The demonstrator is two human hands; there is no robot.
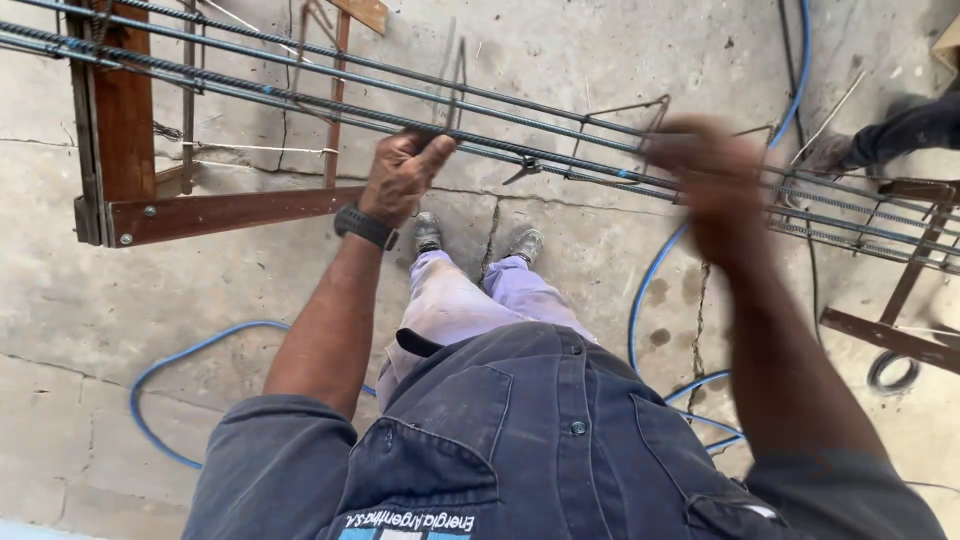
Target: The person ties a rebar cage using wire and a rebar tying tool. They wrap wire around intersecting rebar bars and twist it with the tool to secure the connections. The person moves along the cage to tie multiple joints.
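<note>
Gripping the steel bars (300, 95) of a cage laid across a wooden trestle (125, 130), the left hand (402, 175) has fingers clamped on them; the blurred right hand (715, 185) seems mid-tie, grip unreadable. Judged next: steadying it at a stirrup (620, 125).

The long steel bars (300, 95) rest on a brown metal stand (120, 130) at one end and another stand (915, 270) at the other. Both stands sit on the cracked grey concrete floor (200, 290). A blue hose (180, 360) curls across the floor, and maybe a wire ring (893, 372).
</note>
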